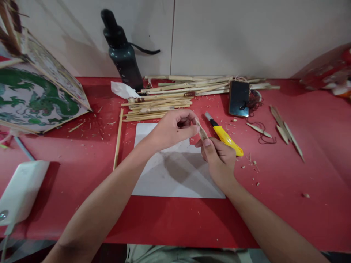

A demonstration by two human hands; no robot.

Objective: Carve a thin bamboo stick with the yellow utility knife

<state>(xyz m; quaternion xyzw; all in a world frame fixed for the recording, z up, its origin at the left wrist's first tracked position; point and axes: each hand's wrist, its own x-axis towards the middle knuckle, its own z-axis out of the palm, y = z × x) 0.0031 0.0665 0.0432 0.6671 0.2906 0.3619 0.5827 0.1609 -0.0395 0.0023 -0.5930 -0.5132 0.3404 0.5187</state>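
Both hands meet over the white sheet (178,175) in the head view, and I see them sharing one small bamboo sliver (202,132): my left hand (172,128) pinches its upper end between thumb and fingertips, and my right hand (219,157) is curled round its lower end with the thumb pressed against it. The sliver is held off the red table (287,175), tilted, just in front of the yellow utility knife (225,137). The knife sits just behind the right hand; I cannot tell whether it touches it. I judge this a checking or flexing step on a cut piece, not cutting. Any next move calls for a light, steady pinch, since the strip looks thin. Bamboo sticks (175,96), a phone (239,98) and more shaped slivers (285,128) lie further back.
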